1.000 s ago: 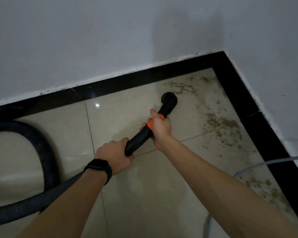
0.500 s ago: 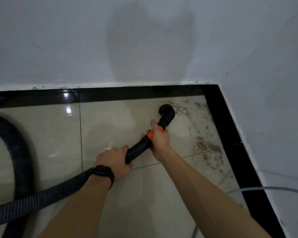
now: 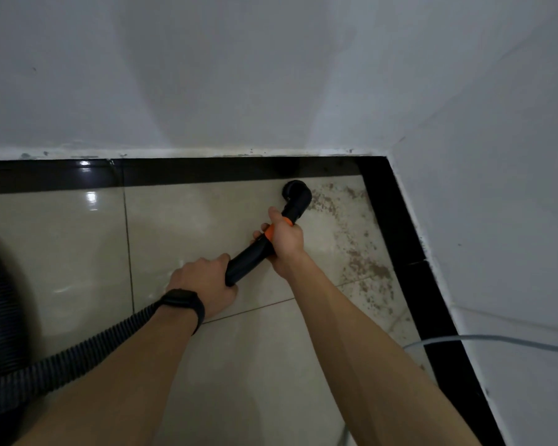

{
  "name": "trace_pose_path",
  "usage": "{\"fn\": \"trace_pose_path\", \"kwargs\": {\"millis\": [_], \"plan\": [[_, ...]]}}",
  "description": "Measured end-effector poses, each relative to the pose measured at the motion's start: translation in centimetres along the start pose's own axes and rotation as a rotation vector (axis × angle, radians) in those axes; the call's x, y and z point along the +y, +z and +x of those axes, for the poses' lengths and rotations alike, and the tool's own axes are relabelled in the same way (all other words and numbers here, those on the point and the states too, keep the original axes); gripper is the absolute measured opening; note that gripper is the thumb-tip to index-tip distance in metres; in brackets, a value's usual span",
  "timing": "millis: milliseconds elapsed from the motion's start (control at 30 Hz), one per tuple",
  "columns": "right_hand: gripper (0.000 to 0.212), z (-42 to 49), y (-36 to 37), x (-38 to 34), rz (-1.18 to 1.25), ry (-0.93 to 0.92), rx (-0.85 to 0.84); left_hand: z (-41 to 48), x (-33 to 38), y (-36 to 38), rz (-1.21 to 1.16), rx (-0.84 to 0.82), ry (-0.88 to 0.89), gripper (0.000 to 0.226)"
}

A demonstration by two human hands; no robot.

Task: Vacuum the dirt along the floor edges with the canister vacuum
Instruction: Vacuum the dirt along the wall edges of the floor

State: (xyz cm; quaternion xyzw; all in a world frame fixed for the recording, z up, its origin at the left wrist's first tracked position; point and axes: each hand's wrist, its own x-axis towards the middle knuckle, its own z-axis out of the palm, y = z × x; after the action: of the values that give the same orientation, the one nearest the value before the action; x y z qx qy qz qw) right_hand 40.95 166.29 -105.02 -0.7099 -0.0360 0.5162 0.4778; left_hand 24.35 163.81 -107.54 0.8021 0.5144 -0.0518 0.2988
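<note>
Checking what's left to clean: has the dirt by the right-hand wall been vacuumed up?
No, brown dirt lies scattered on the tile to the right of the nozzle, beside the black border.

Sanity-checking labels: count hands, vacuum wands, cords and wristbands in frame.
Hands: 2 (left hand, right hand)
Vacuum wand: 1
Grey cord: 1
Wristband: 1
Total: 5

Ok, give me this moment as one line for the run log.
left hand: grips wand rear | right hand: grips wand front | nozzle: by back black border | dirt: right of nozzle, uncleared
</note>
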Motion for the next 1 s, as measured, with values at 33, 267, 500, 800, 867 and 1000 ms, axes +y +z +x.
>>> {"fn": "trace_pose_path", "kwargs": {"millis": [33,267,500,800,867,1000], "plan": [[0.029,-0.2,-0.1,0.3,-0.013,0.005,0.001,-0.3,-0.2,0.1,0.003,-0.007,0.002,0.021],[0.029,-2.9,-0.8,3.9,0.054,0.032,0.045,-3.1,-2.0,2.0,0.054,-0.052,0.047,0.023],[0.025,-4.1,-2.2,4.7,0.155,0.028,0.212,-2.8,-0.9,1.7,0.132,-0.100,0.144,0.025],[0.017,-2.7,-2.8,3.0,0.143,0.034,0.198,-2.0,0.8,2.1,0.085,-0.053,0.108,0.029],[0.018,-2.3,-2.8,2.9,0.149,0.034,0.188,-1.8,1.0,2.3,0.078,-0.044,0.103,0.029],[0.020,-1.4,-3.2,2.5,0.137,0.019,0.167,-1.3,1.6,2.5,0.089,-0.011,0.089,0.031]]}}
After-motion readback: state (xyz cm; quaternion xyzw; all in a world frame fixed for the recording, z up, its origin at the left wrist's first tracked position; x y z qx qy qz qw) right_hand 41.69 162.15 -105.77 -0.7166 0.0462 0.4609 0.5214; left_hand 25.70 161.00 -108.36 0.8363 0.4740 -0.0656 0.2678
